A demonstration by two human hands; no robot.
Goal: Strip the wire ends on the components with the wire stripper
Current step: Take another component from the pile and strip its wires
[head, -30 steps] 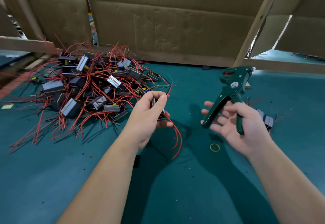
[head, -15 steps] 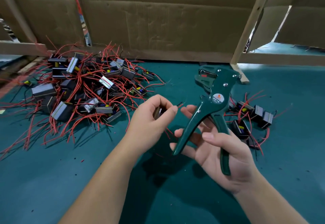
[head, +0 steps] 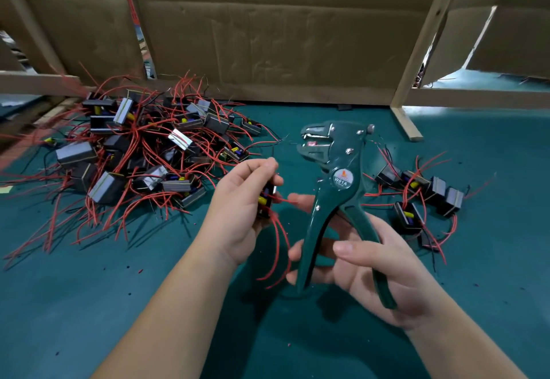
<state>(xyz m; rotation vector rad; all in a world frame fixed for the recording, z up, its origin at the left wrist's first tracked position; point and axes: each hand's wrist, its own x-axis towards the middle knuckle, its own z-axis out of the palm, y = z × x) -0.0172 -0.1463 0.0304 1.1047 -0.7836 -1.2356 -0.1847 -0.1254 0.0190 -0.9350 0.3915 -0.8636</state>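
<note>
My left hand (head: 242, 210) grips a small black component (head: 267, 201) with a yellow part and red wires (head: 279, 247) that hang below it. My right hand (head: 366, 262) holds the dark green wire stripper (head: 336, 188) by its two handles, upright, with the metal jaws (head: 314, 145) open and pointing left. The jaws stand a little above and to the right of the component. One red wire runs from the component toward the stripper's body.
A large pile of components with red wires (head: 140, 152) lies at the left on the green mat (head: 89, 304). A smaller group of components (head: 416, 197) lies at the right. Cardboard walls (head: 268, 36) and a wooden post (head: 416, 66) close the back.
The stripper has risen and turned more upright, nearer my left hand. My left hand has turned so that the component and its hanging wires show.
</note>
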